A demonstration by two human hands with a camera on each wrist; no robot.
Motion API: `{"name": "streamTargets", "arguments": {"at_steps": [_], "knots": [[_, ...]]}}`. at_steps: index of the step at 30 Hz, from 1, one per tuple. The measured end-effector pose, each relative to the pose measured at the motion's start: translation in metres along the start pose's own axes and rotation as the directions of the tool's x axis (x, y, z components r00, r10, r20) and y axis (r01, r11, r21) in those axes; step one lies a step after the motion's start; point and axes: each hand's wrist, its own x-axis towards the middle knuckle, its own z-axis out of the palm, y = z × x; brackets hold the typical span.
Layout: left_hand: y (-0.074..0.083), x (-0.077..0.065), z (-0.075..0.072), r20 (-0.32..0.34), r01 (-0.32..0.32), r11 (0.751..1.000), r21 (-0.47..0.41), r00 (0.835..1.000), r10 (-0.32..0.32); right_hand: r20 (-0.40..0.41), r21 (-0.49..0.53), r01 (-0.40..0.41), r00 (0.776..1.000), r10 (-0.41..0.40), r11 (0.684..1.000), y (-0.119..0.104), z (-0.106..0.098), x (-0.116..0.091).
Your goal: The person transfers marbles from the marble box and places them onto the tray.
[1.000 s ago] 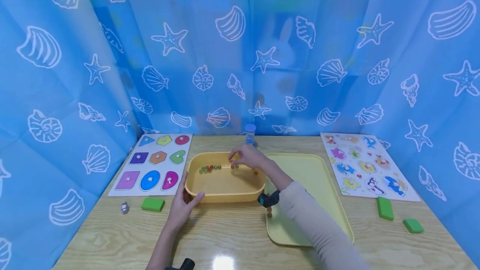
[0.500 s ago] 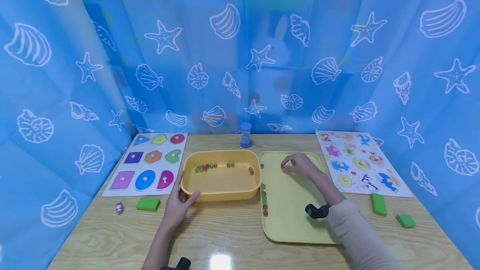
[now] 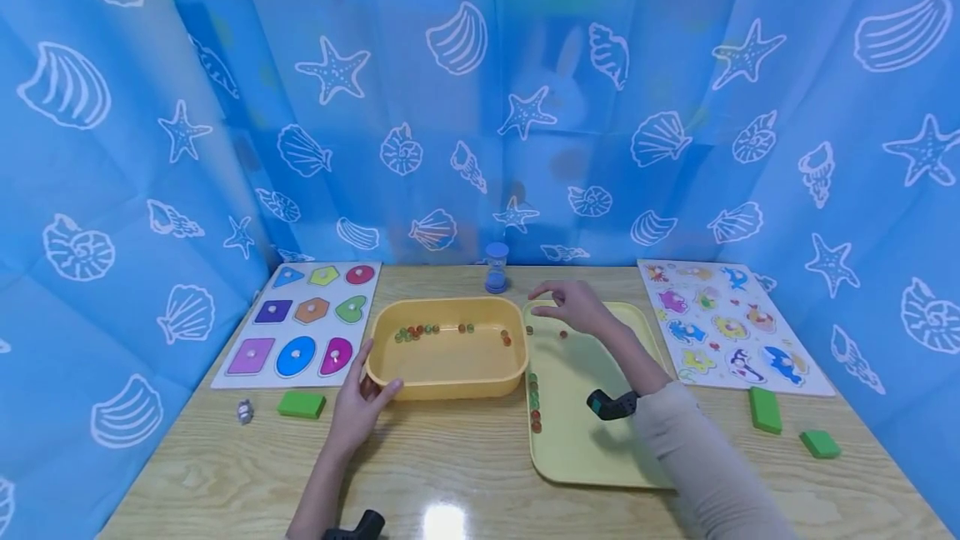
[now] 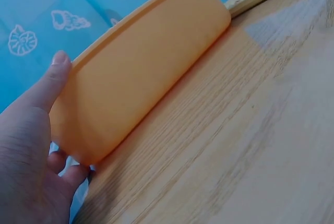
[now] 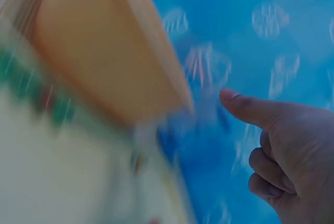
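An orange oblong tub (image 3: pixel 450 391) stands on the table with several small red and green beads (image 3: pixel 416 332) inside. My left hand (image 3: pixel 356 411) grips its left front corner. In the left wrist view the thumb lies along the tub's wall and the other fingers curl near its base. My right hand (image 3: pixel 573 307) hovers over the far part of the pale yellow tray (image 3: pixel 592 407), thumb and forefinger apart, with nothing seen between them. Below it a single red bead (image 3: pixel 563 334) lies on the tray. More beads (image 3: pixel 534 402) line the tray's left edge.
A blue hourglass (image 3: pixel 497 267) stands behind the tub. A shape puzzle board (image 3: pixel 296 323) lies left, a sea-animal puzzle board (image 3: pixel 731 327) right. Green blocks (image 3: pixel 302 404) and a small grey figure (image 3: pixel 245 412) sit at the sides. A blue curtain hangs behind.
My right hand has gone from inside the tub to the tray, released a red bead there, then risen and moved left. My left hand keeps its grip on the tub.
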Motion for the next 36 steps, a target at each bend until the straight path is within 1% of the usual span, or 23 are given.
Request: {"name": "streamTargets", "arguments": {"at_steps": [2,4,6,9,12,14,19,21,23,26,28,30,33,34,36], "knots": [[0.000,0.000,-0.001,0.002,-0.001,1.000,-0.009,1.000,0.001,0.016,0.014,0.047,0.999,-0.047,0.999,-0.022,0.004,0.013],[0.000,-0.001,-0.001,0.004,-0.003,1.000,-0.029,1.000,0.003,0.050,0.040,0.090,0.994,-0.092,0.995,-0.043,0.011,0.027],[0.000,-0.001,-0.001,0.002,-0.006,0.999,-0.044,1.000,0.006,0.095,0.062,0.134,0.986,-0.139,0.989,-0.063,0.020,0.040],[0.000,0.000,-0.003,-0.001,-0.011,0.998,-0.057,1.000,0.011,0.162,0.080,0.190,0.966,-0.201,0.979,-0.089,0.039,0.060],[-0.001,0.001,-0.004,-0.002,-0.019,0.998,-0.064,1.000,0.019,0.218,0.061,0.218,0.949,-0.226,0.974,-0.108,0.060,0.076],[-0.001,0.001,-0.004,-0.003,-0.027,0.997,-0.068,1.000,0.027,0.253,0.049,0.216,0.942,-0.221,0.975,-0.116,0.074,0.085],[-0.003,0.001,-0.002,-0.003,-0.038,0.996,-0.082,0.999,0.038,0.333,-0.010,0.214,0.922,-0.198,0.977,-0.124,0.108,0.098],[-0.004,0.002,-0.001,0.001,-0.040,0.995,-0.092,0.999,0.040,0.359,-0.021,0.204,0.915,-0.183,0.979,-0.125,0.118,0.099],[-0.003,0.002,0.000,0.009,-0.038,0.994,-0.102,0.999,0.039,0.374,-0.027,0.187,0.913,-0.163,0.982,-0.125,0.125,0.099],[0.002,0.000,0.000,0.022,-0.030,0.992,-0.126,0.999,0.033,0.372,-0.022,0.126,0.922,-0.109,0.992,-0.124,0.132,0.097],[0.009,-0.003,-0.001,0.027,-0.026,0.991,-0.130,0.999,0.029,0.367,-0.027,0.116,0.925,-0.098,0.993,-0.124,0.136,0.097],[0.016,-0.006,-0.002,0.029,-0.021,0.992,-0.126,0.999,0.025,0.365,-0.036,0.126,0.925,-0.105,0.991,-0.124,0.139,0.097],[0.024,-0.009,-0.004,0.028,-0.023,0.993,-0.112,0.999,0.026,0.363,-0.075,0.180,0.921,-0.141,0.981,-0.125,0.143,0.099],[0.022,-0.008,-0.005,0.028,-0.022,0.993,-0.118,0.999,0.026,0.363,-0.080,0.194,0.919,-0.152,0.978,-0.125,0.143,0.100],[0.015,-0.006,-0.006,0.021,-0.037,0.992,-0.123,0.999,0.039,0.348,-0.058,0.209,0.921,-0.177,0.976,-0.128,0.139,0.100]]}}
